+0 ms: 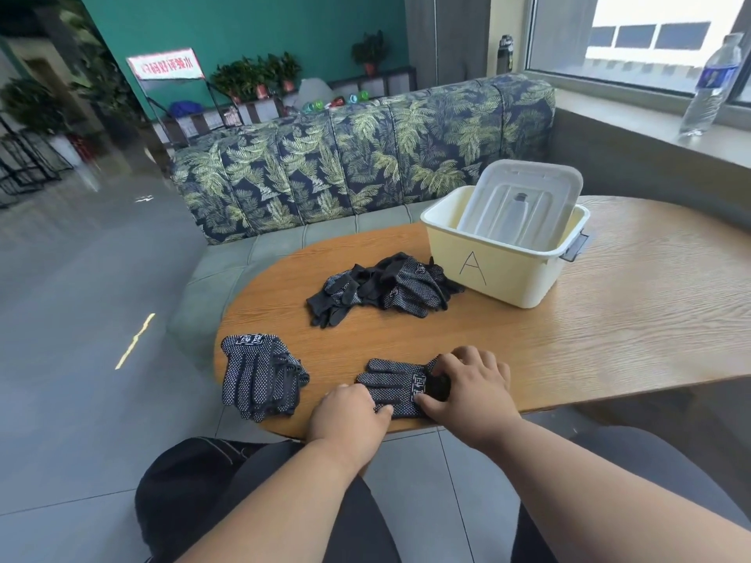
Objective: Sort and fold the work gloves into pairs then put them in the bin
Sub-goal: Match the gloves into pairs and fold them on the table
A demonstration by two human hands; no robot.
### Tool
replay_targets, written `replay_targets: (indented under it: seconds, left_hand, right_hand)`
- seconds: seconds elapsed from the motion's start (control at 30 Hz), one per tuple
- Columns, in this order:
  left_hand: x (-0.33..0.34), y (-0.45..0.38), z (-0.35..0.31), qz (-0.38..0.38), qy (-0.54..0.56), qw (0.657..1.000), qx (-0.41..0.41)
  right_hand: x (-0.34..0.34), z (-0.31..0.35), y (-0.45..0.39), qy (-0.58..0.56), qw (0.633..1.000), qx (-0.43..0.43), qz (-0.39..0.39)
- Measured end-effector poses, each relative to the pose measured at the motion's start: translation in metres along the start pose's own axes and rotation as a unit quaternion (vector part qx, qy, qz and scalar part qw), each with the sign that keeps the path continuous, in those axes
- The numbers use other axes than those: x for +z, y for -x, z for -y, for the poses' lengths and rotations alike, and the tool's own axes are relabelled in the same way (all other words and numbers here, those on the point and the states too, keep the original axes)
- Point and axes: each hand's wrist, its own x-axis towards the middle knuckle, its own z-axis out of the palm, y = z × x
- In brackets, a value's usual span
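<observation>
Dotted black glove (396, 386) laid flat nearest the table's front edge, fingers pointing left. Stacked gloves (260, 375) placed left of it. Loose glove pile (386, 288) heaped beyond, touching cream bin (504, 274), marked "A".

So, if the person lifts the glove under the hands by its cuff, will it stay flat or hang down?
The glove would likely hang limp: it is thin knit cloth, like the crumpled pile. Probably light. Its dotted palm may grip the table.
</observation>
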Motion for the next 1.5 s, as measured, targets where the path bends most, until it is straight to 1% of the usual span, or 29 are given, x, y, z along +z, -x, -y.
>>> replay_targets:
  seconds: [0.23,0.47,0.57,0.67,0.77,0.83,1.03,1.2,1.37,1.5]
  left_hand:
    - [-0.001,0.002,0.003,0.010,0.033,0.999,0.006]
    - [0.002,0.000,0.003,0.027,0.050,0.997,0.044]
    - [0.003,0.003,-0.001,0.021,0.088,0.995,0.049]
    - [-0.001,0.005,-0.003,0.017,0.147,0.989,0.026]
    - [-0.002,0.002,0.001,0.053,0.240,0.969,-0.016]
    - [0.001,-0.002,0.006,0.079,0.275,0.958,-0.031]
    - [0.005,-0.002,0.012,0.110,0.320,0.940,-0.043]
    - [0.006,-0.004,0.015,0.104,0.360,0.925,-0.060]
    - [0.005,-0.003,0.016,0.156,0.446,0.878,-0.072]
    - [0.006,-0.007,0.017,0.163,0.489,0.851,-0.096]
  right_hand:
    - [0.003,0.007,0.004,0.015,1.000,0.006,-0.007]
    - [0.003,0.006,0.003,0.018,1.000,0.010,-0.004]
    - [0.004,0.006,0.003,0.018,1.000,0.010,0.000]
    - [0.005,0.004,0.002,0.010,1.000,0.012,-0.001]
    - [0.005,0.005,0.001,0.007,1.000,0.012,0.003]
    - [0.005,0.005,0.002,0.004,1.000,0.012,0.002]
    - [0.006,0.007,0.001,0.015,1.000,0.018,0.002]
    - [0.005,0.001,-0.001,0.000,1.000,0.018,0.012]
    - [0.007,0.001,-0.001,-0.005,1.000,0.010,0.012]
    - [0.006,0.003,0.000,0.004,1.000,0.013,0.011]
